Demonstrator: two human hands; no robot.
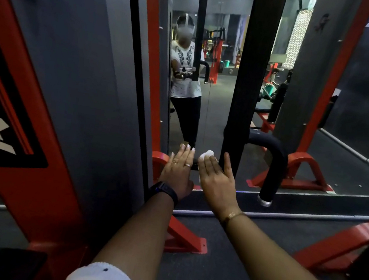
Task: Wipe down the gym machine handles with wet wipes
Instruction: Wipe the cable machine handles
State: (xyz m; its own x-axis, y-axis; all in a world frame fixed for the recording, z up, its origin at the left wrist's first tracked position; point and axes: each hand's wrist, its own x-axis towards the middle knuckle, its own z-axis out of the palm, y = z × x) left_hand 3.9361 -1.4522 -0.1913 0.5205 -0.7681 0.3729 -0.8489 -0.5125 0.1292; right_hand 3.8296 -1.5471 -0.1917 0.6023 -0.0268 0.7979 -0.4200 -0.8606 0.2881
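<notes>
One wet wipe under right hand, left hand flat, handle near

A large mirror shows a person in a white patterned shirt and a green bucket; the floor is dark.
</notes>
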